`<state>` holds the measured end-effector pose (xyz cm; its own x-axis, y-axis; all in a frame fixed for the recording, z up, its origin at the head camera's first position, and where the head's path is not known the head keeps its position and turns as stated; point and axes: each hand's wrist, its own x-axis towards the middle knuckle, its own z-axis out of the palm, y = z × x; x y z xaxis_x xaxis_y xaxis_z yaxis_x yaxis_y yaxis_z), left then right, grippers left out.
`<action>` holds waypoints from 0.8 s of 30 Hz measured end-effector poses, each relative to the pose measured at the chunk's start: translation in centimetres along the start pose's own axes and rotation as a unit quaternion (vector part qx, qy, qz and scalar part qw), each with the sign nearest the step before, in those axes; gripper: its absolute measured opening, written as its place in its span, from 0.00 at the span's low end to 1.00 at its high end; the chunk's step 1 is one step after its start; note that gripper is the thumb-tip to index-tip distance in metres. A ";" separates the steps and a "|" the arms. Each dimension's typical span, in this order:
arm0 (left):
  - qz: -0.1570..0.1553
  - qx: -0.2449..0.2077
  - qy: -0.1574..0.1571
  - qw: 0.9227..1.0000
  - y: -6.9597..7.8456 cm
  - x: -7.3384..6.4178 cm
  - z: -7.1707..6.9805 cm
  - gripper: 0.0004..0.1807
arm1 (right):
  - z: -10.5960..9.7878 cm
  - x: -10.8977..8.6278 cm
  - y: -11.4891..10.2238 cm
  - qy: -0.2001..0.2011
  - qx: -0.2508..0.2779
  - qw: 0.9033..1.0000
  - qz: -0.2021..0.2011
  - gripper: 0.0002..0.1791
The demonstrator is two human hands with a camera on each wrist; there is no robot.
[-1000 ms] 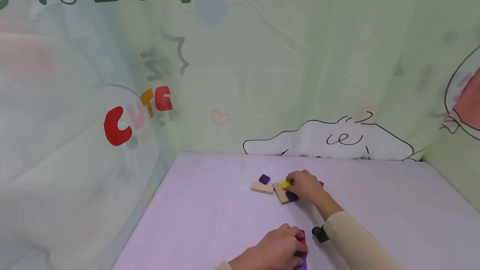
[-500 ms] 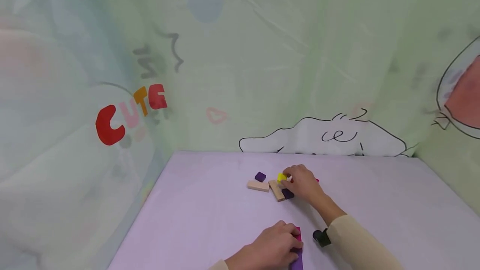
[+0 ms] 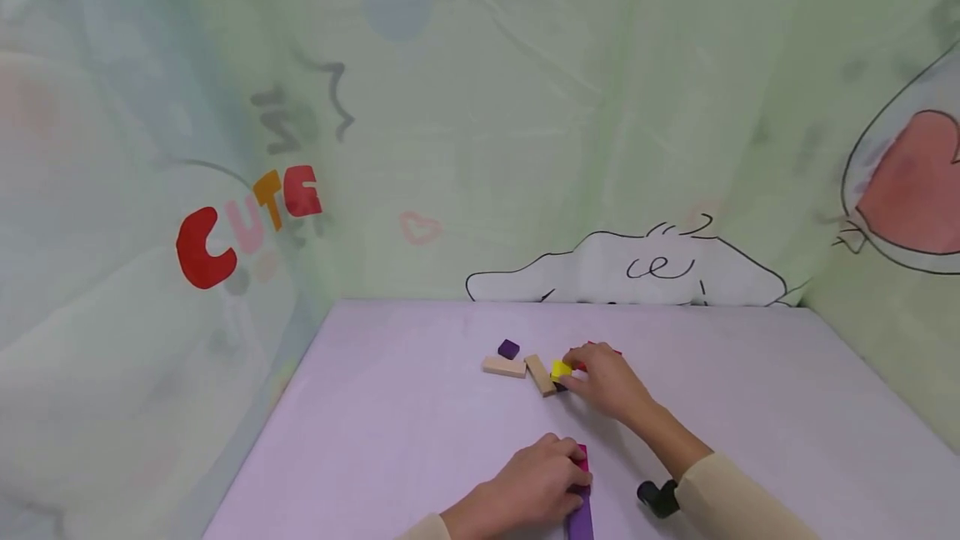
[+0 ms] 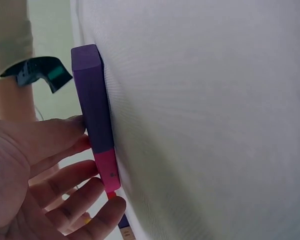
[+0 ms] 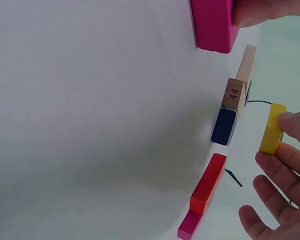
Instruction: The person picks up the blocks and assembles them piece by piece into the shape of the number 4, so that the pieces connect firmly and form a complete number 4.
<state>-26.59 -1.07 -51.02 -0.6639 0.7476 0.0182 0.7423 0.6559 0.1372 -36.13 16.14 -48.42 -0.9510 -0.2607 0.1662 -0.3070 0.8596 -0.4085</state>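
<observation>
My right hand (image 3: 607, 386) pinches a small yellow block (image 5: 273, 129) between thumb and fingers, raised over the table. In the head view the yellow block overlaps a dark navy block (image 5: 224, 126), which lies beside a wooden block (image 5: 234, 95) marked 44. A red block (image 5: 209, 181) and a smaller magenta block (image 5: 190, 225) lie end to end close by. My left hand (image 3: 536, 482) touches the upper side of a long purple block (image 4: 92, 100) and the pink block (image 4: 107, 170) joined end to end with it; its fingers stay loose.
A pale wooden block (image 3: 504, 367) and a small dark purple block (image 3: 508, 349) lie left of the wooden block in the head view. A black wrist camera (image 3: 658, 498) sits by the right sleeve. A printed curtain (image 3: 525, 148) hangs behind the table (image 3: 390, 407).
My right hand has lifted the yellow block, then brought it nearer over the navy block. More of the red block shows now. My left hand has stayed on its blocks while the head view shifted.
</observation>
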 end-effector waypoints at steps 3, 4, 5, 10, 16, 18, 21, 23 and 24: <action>0.002 -0.003 0.002 1.000 0.0 -0.1 0.0 0.13 | -0.1 -0.7 0.1 -0.008 0.003 1.000 0.007 0.17; 0.001 -0.007 -0.001 1.000 0.0 0.0 0.0 0.13 | -0.2 -1.0 0.1 -0.013 0.006 1.000 0.011 0.17; 0.000 -0.014 -0.003 1.000 0.0 0.0 0.0 0.13 | -0.2 -1.2 0.1 -0.018 0.009 1.000 0.016 0.17; -0.008 -0.027 -0.009 1.000 0.1 0.1 -0.1 0.13 | -0.4 -2.2 -0.2 -0.040 0.017 0.999 0.030 0.17; -0.018 -0.044 -0.017 0.999 0.1 0.2 -0.2 0.13 | -0.1 -2.9 -0.2 -0.052 0.014 0.998 0.030 0.16; -0.022 -0.047 -0.016 0.999 0.1 0.2 -0.1 0.13 | -0.1 -3.2 -0.1 -0.054 0.015 0.998 0.032 0.15; -0.024 -0.046 -0.013 0.999 0.1 0.3 0.0 0.13 | -0.1 -3.5 -0.1 -0.063 0.022 0.997 0.037 0.15; -0.024 -0.045 -0.012 0.999 0.2 0.3 0.1 0.13 | -0.1 -3.7 0.0 -0.071 0.031 0.996 0.041 0.15; -0.024 -0.044 -0.012 0.999 0.2 0.2 0.1 0.13 | -0.1 -3.9 0.0 -0.076 0.036 0.996 0.043 0.15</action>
<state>-26.58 -0.73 -51.06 -0.6948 0.7191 -0.0145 0.6988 0.6797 0.2229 -32.46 17.19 -48.98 -0.9666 -0.2562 -0.0080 -0.2212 0.8492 -0.4795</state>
